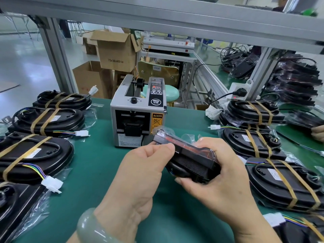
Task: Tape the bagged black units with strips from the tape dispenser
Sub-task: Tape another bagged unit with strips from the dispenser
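The bagged black unit [191, 160] is held in the air just in front of the tape dispenser [138, 116], a little to its right and above the green counter [98, 155]. Its clear bag is loose and crumpled around the upper end, which is closest to the dispenser's front.

The left grip [140, 165] pinches the unit's left edge between thumb and curled fingers. The right grip [219, 181] wraps the unit from the other side, with fingers curled underneath and the thumb on top, so both grips are closed on it. A pale green bangle [94, 228] sits on the left wrist.

The dispenser stands upright on the counter. To its left lie rows of black units banded with tan tape [47, 120], and more taped units [252, 111] lie to its right. Behind it stand cardboard boxes [115, 50]. Far to its right, at the edge of view, part of another person's hand [318, 134] shows.
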{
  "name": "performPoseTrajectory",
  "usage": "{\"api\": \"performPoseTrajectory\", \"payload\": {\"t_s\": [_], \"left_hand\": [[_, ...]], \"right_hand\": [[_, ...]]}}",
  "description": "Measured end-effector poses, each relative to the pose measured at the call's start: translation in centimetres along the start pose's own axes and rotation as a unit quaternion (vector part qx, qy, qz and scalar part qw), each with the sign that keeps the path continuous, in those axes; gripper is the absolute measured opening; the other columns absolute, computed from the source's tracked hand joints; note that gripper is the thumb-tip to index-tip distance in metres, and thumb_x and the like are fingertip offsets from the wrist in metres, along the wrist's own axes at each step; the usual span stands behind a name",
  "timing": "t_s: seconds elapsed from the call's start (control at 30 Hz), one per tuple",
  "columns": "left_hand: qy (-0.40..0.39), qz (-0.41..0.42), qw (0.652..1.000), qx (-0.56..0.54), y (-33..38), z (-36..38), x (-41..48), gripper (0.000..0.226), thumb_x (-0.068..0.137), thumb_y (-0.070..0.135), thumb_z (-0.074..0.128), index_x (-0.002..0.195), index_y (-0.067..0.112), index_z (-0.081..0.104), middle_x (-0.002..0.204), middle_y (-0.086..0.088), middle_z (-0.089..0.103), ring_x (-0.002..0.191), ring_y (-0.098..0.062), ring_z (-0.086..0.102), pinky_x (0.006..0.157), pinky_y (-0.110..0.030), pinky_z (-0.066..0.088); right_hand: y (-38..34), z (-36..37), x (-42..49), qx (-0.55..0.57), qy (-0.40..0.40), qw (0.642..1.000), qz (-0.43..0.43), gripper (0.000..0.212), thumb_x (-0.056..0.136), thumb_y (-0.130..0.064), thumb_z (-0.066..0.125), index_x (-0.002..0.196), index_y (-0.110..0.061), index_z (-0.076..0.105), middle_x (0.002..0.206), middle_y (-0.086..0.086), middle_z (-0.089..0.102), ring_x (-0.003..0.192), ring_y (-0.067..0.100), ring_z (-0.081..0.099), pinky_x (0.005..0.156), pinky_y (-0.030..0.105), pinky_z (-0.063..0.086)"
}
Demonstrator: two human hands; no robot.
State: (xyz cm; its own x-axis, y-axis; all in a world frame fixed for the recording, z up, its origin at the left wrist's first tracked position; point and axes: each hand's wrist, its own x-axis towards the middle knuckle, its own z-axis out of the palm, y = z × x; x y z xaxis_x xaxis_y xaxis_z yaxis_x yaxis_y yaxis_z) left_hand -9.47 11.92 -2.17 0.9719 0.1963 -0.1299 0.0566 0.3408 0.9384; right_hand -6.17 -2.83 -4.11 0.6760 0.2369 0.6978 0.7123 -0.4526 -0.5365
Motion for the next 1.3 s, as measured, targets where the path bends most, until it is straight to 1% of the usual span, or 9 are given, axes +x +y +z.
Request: {"api": "performPoseTrajectory", "payload": {"t_s": [0.23, 0.4, 0.73, 0.83, 0.9, 1.0, 1.1, 1.2, 1.3], "left_hand": [[0.006, 0.01, 1.0, 0.003, -0.2, 0.2, 0.1, 0.022, 0.085, 0.022, 0.063, 0.067, 0.014, 0.071, 0.077, 0.006, 0.072, 0.064, 0.008, 0.059, 0.067, -0.02, 0.038], [0.017, 0.032, 0.999, 0.014, -0.4, 0.3, 0.4, 0.031, 0.087, 0.017, 0.063, 0.057, 0.018, 0.071, 0.068, 0.004, 0.069, 0.056, 0.005, 0.056, 0.051, -0.002, 0.04], [0.041, 0.045, 0.998, -0.009, -0.7, 0.7, 0.6, 0.024, 0.081, 0.012, 0.069, 0.057, 0.009, 0.07, 0.065, -0.004, 0.07, 0.057, -0.001, 0.059, 0.052, -0.005, 0.043], [0.044, 0.025, 0.999, -0.02, -0.5, 0.8, 0.6, 0.011, 0.076, 0.014, 0.074, 0.069, 0.01, 0.067, 0.066, -0.002, 0.069, 0.056, -0.001, 0.059, 0.05, -0.006, 0.043], [0.048, -0.007, 0.999, -0.017, -0.4, 0.4, 1.0, 0.03, 0.061, 0.023, 0.081, 0.085, 0.014, 0.065, 0.076, 0.005, 0.071, 0.065, 0.001, 0.062, 0.059, -0.011, 0.046], [-0.017, -0.081, 0.996, -0.028, -0.2, -0.3, 1.7, 0.066, 0.036, 0.036, 0.078, 0.099, 0.022, 0.066, 0.092, 0.006, 0.072, 0.085, -0.008, 0.063, 0.096, -0.033, 0.039], [-0.06, -0.097, 0.992, -0.047, -0.2, -0.6, 1.9, 0.049, 0.04, 0.038, 0.076, 0.088, 0.03, 0.073, 0.089, 0.007, 0.073, 0.074, -0.009, 0.066, 0.108, -0.045, 0.032], [-0.066, -0.063, 0.996, -0.023, -0.7, -0.7, 2.3, 0.036, 0.053, 0.045, 0.071, 0.085, 0.029, 0.074, 0.092, 0.006, 0.074, 0.077, -0.008, 0.067, 0.102, -0.043, 0.039], [-0.131, -0.014, 0.99, -0.042, -1.2, -0.7, 2.5, 0.044, 0.067, 0.036, 0.08, 0.102, 0.018, 0.061, 0.099, -0.003, 0.07, 0.087, -0.016, 0.064, 0.074, -0.032, 0.054]], "right_hand": [[-0.1, 0.0, 0.0, -0.004, 0.004, 1.0, -0.002, 0.057, 0.052, -0.03, 0.082, 0.102, -0.029, 0.053, 0.098, -0.009, 0.059, 0.092, 0.015, 0.06, 0.08, 0.026, 0.049], [-0.1, 0.1, 0.0, -0.009, 0.005, 1.0, -0.004, 0.057, 0.053, -0.029, 0.082, 0.101, -0.029, 0.053, 0.097, -0.01, 0.059, 0.092, 0.012, 0.06, 0.081, 0.02, 0.046], [-0.2, 0.3, -0.1, -0.009, 0.008, 1.0, -0.003, 0.054, 0.054, -0.03, 0.082, 0.1, -0.027, 0.053, 0.097, -0.012, 0.058, 0.091, 0.014, 0.059, 0.08, 0.023, 0.047], [-0.2, 0.4, -0.1, -0.015, 0.01, 1.0, -0.005, 0.055, 0.054, -0.031, 0.082, 0.1, -0.028, 0.052, 0.098, -0.012, 0.059, 0.092, 0.013, 0.059, 0.082, 0.023, 0.047], [-0.1, 0.4, -0.1, -0.016, 0.013, 1.0, -0.004, 0.058, 0.053, -0.031, 0.083, 0.102, -0.029, 0.052, 0.099, -0.012, 0.059, 0.093, 0.013, 0.06, 0.083, 0.023, 0.047], [-0.1, 0.3, 0.0, -0.005, 0.007, 1.0, 0.001, 0.059, 0.052, -0.029, 0.083, 0.102, -0.031, 0.053, 0.101, -0.011, 0.061, 0.094, 0.015, 0.061, 0.083, 0.029, 0.049], [-0.1, 0.1, 0.0, 0.005, 0.009, 1.0, 0.013, 0.058, 0.05, -0.03, 0.084, 0.101, -0.034, 0.056, 0.102, -0.013, 0.063, 0.095, 0.015, 0.063, 0.083, 0.031, 0.051], [-0.1, 0.0, 0.0, 0.012, 0.013, 0.999, 0.037, 0.059, 0.048, -0.032, 0.084, 0.099, -0.039, 0.055, 0.099, -0.014, 0.064, 0.093, 0.015, 0.064, 0.081, 0.033, 0.052], [-0.4, 0.3, 0.0, 0.0, -0.001, 0.999, 0.038, 0.062, 0.048, -0.034, 0.082, 0.102, -0.04, 0.052, 0.099, -0.019, 0.062, 0.093, 0.01, 0.061, 0.081, 0.028, 0.05]]}}
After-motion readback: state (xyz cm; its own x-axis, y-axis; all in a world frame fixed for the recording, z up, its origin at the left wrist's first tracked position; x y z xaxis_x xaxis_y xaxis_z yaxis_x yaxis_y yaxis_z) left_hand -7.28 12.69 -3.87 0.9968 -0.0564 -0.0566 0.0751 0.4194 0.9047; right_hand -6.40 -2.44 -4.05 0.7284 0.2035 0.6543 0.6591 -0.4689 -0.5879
